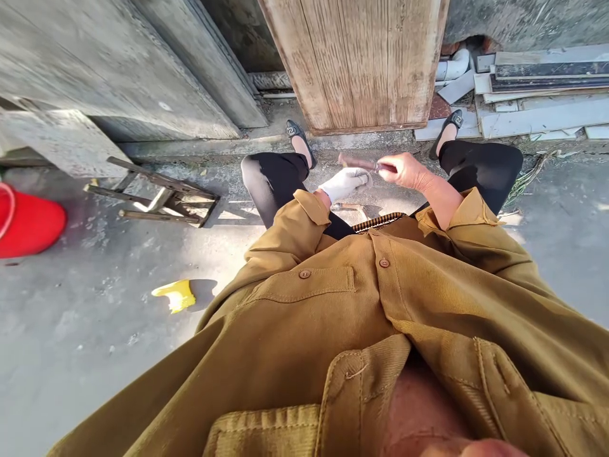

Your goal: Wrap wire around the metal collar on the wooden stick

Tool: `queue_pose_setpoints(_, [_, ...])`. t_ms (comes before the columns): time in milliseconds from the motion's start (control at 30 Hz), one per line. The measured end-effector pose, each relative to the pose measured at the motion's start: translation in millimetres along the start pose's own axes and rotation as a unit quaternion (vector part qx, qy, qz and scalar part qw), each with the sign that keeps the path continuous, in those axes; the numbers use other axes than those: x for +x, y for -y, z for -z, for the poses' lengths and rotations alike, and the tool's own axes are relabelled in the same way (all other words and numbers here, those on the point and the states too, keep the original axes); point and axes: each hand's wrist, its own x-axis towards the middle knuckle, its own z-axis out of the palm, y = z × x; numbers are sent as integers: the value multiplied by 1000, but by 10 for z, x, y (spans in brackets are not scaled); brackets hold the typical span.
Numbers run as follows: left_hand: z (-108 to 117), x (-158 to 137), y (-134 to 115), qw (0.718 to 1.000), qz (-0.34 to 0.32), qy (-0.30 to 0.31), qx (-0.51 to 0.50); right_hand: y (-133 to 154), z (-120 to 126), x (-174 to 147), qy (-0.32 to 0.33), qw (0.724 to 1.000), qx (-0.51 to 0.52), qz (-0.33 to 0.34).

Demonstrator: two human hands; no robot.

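Observation:
My left hand point(346, 184), in a white glove, is closed with its fingers drawn together. Something small and blurred shows at its fingertips, too unclear to name. My bare right hand point(405, 170) is wrapped round the dark handle of a knife-like tool point(358, 162). Its long brownish blade points left, just above the gloved fingers; whether it touches them I cannot tell. On the ground below my hands lies a light brown, curved object point(351, 207), partly hidden by my clothing.
A wooden stool point(166, 198) lies tipped over at left, near a red bucket point(35, 222). A yellow object point(176, 295) rests on the concrete. Ahead stands a weathered wooden door point(361, 63). Stacked boards point(547, 86) and a white pipe point(454, 65) are at right.

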Motion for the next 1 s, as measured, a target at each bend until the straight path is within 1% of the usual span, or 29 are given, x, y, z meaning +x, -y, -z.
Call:
queue_pose_setpoints(67, [-178,-67,-9,991,70,43,-106,-52,31,35,-61,997,17,-45])
queue_pose_setpoints(100, [-246,-90,-30,986,91,61,-125,-78,39,57,-78,995,4,-69])
queue_pose_setpoints(133, [-293,-105,-59,984,96,82,-126,-103,43,79,-86,992,-19,-93])
queue_pose_setpoints(200, [-318,-116,-120,990,66,88,-83,-146,43,110,-80,985,-81,-133])
queue_pose_setpoints(267, [-264,-120,-169,997,21,74,3,-175,35,119,-62,977,-134,-155])
queue_pose_setpoints(333, [-171,-128,-199,992,-10,55,114,-188,16,115,-23,972,-170,-160])
queue_pose_setpoints(400, [-77,-138,-222,975,-22,30,218,-184,-18,109,47,968,-189,-157])
queue_pose_setpoints(467, [2,-136,-245,960,-24,2,279,-162,-62,104,127,965,-182,-140])
queue_pose_setpoints(533, [71,-112,-260,954,-20,-20,298,-125,-98,91,179,964,-161,-110])
queue_pose_setpoints(600, [131,-67,-248,956,-12,-33,290,-83,-105,58,204,966,-139,-76])
queue_pose_setpoints(667, [162,-14,-197,966,-2,-49,253,-51,-75,9,214,971,-96,-51])
queue_pose_setpoints(733, [136,25,-118,979,12,-65,195,-40,-23,-40,200,979,-29,-26])
queue_pose_setpoints(800, [42,31,-43,988,36,-73,127,-50,28,-66,156,987,45,-15])
queue_pose_setpoints(833, [-25,20,-17,993,46,-63,91,-62,47,-67,124,989,77,-21])
queue_pose_setpoints(867, [-98,1,-2,995,59,-59,53,-77,59,-58,90,990,106,-33])
queue_pose_setpoints(900, [-172,-21,3,997,61,-37,21,-95,65,-41,56,989,129,-54])
queue_pose_setpoints(967, [-297,-65,-17,999,52,-5,3,-131,67,7,-7,984,144,-106])
queue_pose_setpoints(1000, [-341,-80,-37,999,44,12,9,-148,66,33,-31,982,133,-131])
